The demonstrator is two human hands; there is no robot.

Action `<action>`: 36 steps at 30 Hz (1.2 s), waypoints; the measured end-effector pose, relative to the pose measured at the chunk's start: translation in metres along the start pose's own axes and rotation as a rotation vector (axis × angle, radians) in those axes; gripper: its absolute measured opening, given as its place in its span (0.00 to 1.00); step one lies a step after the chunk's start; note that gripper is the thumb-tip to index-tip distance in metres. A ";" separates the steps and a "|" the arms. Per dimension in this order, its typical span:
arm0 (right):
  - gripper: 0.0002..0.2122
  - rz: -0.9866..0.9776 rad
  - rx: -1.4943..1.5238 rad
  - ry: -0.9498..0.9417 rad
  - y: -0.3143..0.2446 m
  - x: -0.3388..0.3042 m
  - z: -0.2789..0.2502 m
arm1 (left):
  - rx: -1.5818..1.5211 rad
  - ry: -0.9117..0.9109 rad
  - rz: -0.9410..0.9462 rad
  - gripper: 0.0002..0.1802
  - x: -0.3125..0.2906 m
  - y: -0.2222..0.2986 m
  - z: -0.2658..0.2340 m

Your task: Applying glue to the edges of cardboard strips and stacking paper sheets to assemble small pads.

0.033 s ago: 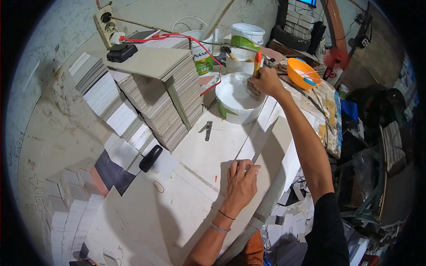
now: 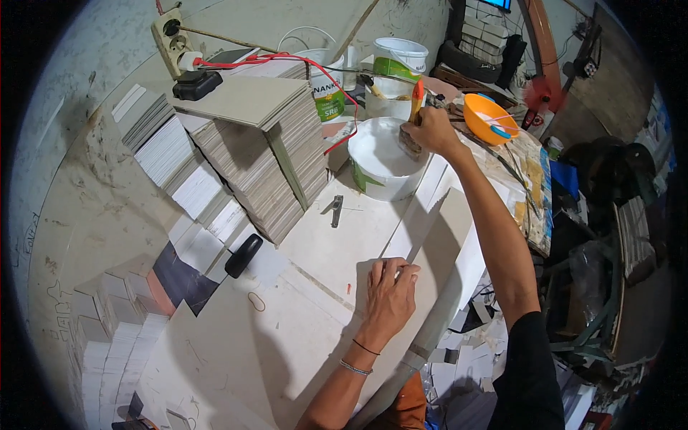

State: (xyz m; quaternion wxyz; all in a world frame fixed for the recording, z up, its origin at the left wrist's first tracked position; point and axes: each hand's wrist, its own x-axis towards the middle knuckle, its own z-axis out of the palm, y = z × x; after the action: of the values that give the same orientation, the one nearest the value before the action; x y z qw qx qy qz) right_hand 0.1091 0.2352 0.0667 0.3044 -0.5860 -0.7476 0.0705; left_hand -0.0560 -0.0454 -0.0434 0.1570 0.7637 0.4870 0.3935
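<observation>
Your right hand (image 2: 431, 132), at the far side of the table, is closed around a flat brush with a bright orange-red handle (image 2: 417, 99), fingers wrapped and pinching it low down. The handle points up; the bristle end is inside a round white plastic tub with a green patch (image 2: 387, 188), near its right inner wall. White paste (image 2: 380, 145) fills much of the tub.

Your left hand (image 2: 391, 290) rests palm down nearer you, its fingers bent and close together, at the left edge of a long grey-beige cardboard strip (image 2: 438, 247). You cannot tell from this view whether the fingertips pinch anything.

Left of the tub stands a tall stack of grey cardboard sheets (image 2: 251, 183); a small silver metal clipper (image 2: 336, 213) lies on the pale tabletop (image 2: 315, 244) between. To the tub's far right sits an orange plastic bowl (image 2: 479, 115).
</observation>
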 end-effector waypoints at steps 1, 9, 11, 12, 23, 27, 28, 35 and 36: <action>0.17 0.007 -0.008 0.004 -0.002 0.001 -0.005 | 0.004 0.017 -0.006 0.11 0.001 0.001 0.000; 0.17 -0.183 0.147 0.042 -0.035 -0.022 -0.036 | 0.046 -0.004 -0.098 0.12 0.002 -0.002 0.001; 0.17 -0.263 0.188 0.020 -0.044 -0.032 -0.038 | 0.077 -0.018 -0.117 0.11 0.000 0.000 -0.001; 0.18 -0.312 0.171 -0.044 -0.048 -0.035 -0.039 | 0.071 -0.004 -0.115 0.11 0.000 0.000 -0.003; 0.14 -0.545 0.156 -0.103 -0.059 -0.073 -0.045 | 0.069 0.029 -0.089 0.09 -0.003 -0.001 0.001; 0.14 -0.480 0.295 -0.038 -0.057 -0.071 -0.061 | 0.078 0.047 -0.085 0.07 -0.001 -0.002 0.001; 0.16 -0.455 0.289 -0.021 -0.055 -0.071 -0.067 | 0.080 0.050 -0.094 0.07 -0.002 -0.001 0.001; 0.16 -0.255 0.202 0.119 -0.034 -0.119 -0.104 | 0.141 0.076 -0.151 0.06 -0.002 -0.001 0.003; 0.16 -0.263 0.258 0.107 -0.033 -0.133 -0.108 | 0.147 0.079 -0.185 0.06 -0.003 -0.002 0.004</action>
State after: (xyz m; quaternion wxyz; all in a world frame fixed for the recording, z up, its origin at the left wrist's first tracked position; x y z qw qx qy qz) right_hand 0.1566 0.0759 0.1188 0.4229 -0.4423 -0.7853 0.0941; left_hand -0.0554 -0.0468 -0.0487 0.1170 0.7089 0.5889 0.3701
